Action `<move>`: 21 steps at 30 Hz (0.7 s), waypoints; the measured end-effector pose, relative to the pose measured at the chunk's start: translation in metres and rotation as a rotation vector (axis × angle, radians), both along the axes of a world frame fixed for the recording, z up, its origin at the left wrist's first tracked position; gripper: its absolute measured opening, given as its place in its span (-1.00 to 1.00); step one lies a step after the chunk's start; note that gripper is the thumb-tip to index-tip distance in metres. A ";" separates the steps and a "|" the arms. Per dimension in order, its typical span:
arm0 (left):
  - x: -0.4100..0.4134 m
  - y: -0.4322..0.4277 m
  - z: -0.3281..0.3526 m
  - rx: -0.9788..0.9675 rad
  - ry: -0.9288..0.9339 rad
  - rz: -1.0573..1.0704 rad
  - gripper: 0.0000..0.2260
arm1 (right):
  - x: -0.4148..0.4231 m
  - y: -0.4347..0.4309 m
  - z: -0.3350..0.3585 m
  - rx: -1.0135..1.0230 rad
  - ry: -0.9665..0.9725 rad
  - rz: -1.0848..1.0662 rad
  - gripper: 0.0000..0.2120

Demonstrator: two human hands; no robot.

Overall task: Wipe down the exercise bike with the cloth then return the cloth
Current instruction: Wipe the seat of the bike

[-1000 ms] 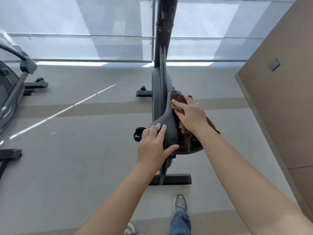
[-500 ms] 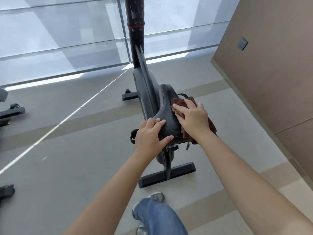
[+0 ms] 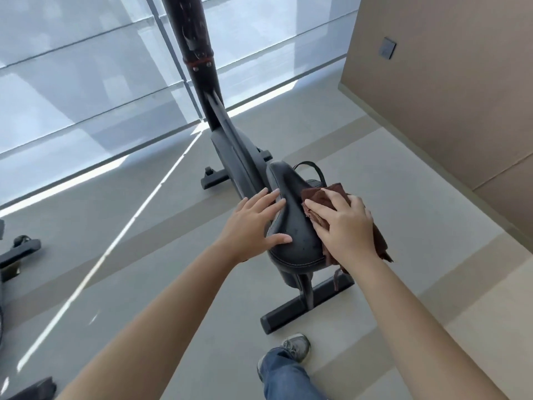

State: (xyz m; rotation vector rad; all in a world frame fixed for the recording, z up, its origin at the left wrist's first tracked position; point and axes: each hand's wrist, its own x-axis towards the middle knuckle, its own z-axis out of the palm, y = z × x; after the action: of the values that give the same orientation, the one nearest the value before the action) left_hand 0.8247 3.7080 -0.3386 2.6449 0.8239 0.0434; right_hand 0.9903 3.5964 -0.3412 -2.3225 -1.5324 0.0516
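The view has swung left and the right hand (image 3: pixel 347 226) has slid rearward, fingers spread, pressing the brown cloth (image 3: pixel 323 197) against the saddle (image 3: pixel 291 215)'s right flank, while the left hand (image 3: pixel 253 223) lies flat and spread on the left flank, the saddle's long axis running away toward the window.

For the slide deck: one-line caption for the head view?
Right hand presses a brown cloth against the bike saddle while the left hand steadies it.
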 end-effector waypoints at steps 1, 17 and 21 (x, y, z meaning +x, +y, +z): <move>0.003 0.005 0.001 0.000 0.020 -0.018 -0.36 | 0.002 0.011 0.003 -0.038 0.011 -0.016 -0.69; 0.026 0.043 -0.005 0.136 0.041 -0.199 -0.53 | 0.005 0.032 0.007 -0.078 0.061 -0.210 -0.70; 0.026 0.047 -0.002 0.176 -0.002 -0.255 -0.58 | 0.008 0.040 0.010 -0.141 0.112 -0.289 -0.68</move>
State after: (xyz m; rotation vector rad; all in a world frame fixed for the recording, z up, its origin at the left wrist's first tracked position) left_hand 0.8510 3.7550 -0.3407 2.8938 0.4960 0.0541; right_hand 0.9988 3.6366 -0.3309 -2.5805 -1.1620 0.2179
